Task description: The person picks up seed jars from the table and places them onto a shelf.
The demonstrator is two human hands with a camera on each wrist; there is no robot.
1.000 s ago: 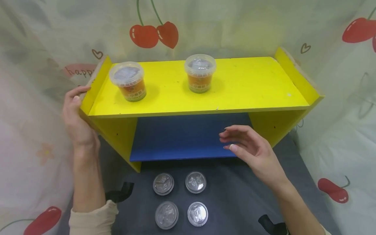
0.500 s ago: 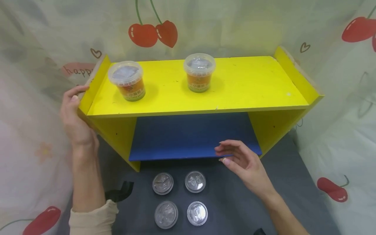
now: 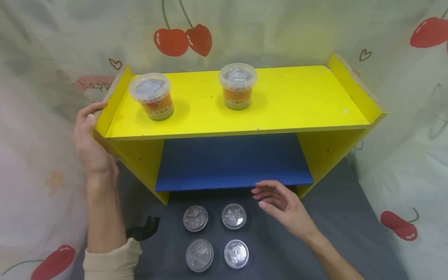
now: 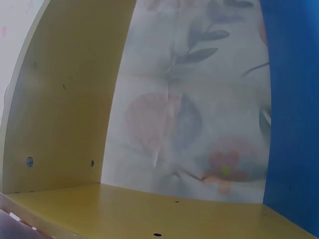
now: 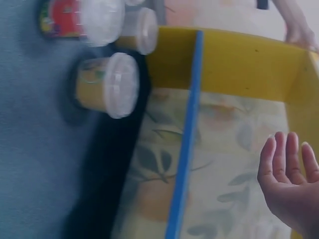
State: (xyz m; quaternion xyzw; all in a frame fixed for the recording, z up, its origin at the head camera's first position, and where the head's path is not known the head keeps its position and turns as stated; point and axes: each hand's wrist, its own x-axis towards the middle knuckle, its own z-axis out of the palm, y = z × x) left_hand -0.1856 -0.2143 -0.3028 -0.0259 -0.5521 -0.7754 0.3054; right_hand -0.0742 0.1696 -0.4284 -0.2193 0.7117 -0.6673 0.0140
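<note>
My left hand (image 3: 91, 142) holds the left side panel of a yellow shelf (image 3: 297, 97) near its upper corner, fingertips over the edge. In the head view, two clear-lidded plastic tubs with orange labels stand on the top board: one tub (image 3: 159, 105) near the left end, another tub (image 3: 237, 95) left of the middle. My right hand (image 3: 285, 208) holds nothing; its loosely bent fingers hang before the front of the lower blue board (image 3: 231, 163). Nearest to it is a lidded tub (image 3: 233, 216) on the dark cloth. The right wrist view shows this hand (image 5: 289, 184) palm up.
Several lidded tubs stand in two rows on the dark cloth (image 3: 280, 252) before the shelf, among them a front tub (image 3: 199, 255). A curtain (image 3: 280, 31) printed with cherries hangs behind and at both sides. A dark strap (image 3: 145, 229) lies by the left forearm.
My right hand has moved down and slightly left, from in front of the blue board toward the tubs on the cloth. The left hand and the tubs have stayed in place.
</note>
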